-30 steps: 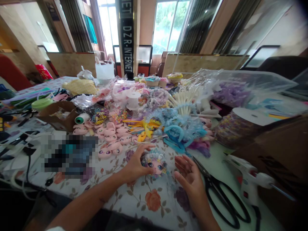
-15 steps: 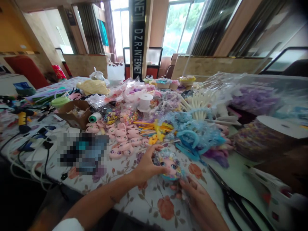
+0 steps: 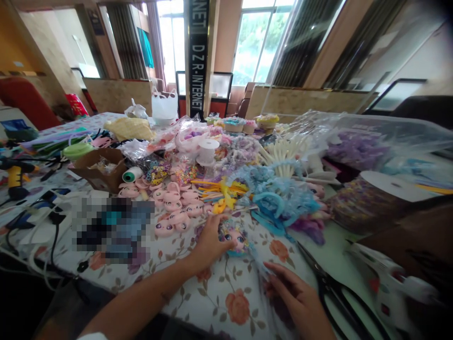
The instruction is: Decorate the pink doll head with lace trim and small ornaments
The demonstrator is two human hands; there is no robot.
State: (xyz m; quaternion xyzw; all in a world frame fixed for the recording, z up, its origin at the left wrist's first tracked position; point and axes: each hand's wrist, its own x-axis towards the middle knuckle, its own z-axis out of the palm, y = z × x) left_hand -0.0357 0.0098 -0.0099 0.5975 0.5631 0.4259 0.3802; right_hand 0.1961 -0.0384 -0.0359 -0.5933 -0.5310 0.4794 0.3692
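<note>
My left hand (image 3: 211, 242) is closed around the left side of a doll head (image 3: 235, 239) with large blue eyes and curly pastel trim around its face. My right hand (image 3: 295, 293) pinches a sheer pale-blue ribbon (image 3: 261, 265) that runs from the head's lower right edge down toward me. Whether the ribbon is fixed to the head I cannot tell. Black-handled scissors (image 3: 329, 283) lie to the right of my right hand. Behind my left hand, several pink doll heads (image 3: 173, 200) are heaped together.
A white glue gun (image 3: 392, 278) sits at the right edge, near a large spool (image 3: 396, 189). Blue tulle pieces (image 3: 283, 198) and yellow sticks (image 3: 226, 191) lie beyond the hands. Cables (image 3: 53, 236) and a yellow-black tool (image 3: 14, 178) are at left. A brown paper bag (image 3: 99, 167) stands behind.
My right hand has moved down and right, away from the doll head, drawing the ribbon out longer. My left hand still holds the head. The camera view has shifted slightly right.
</note>
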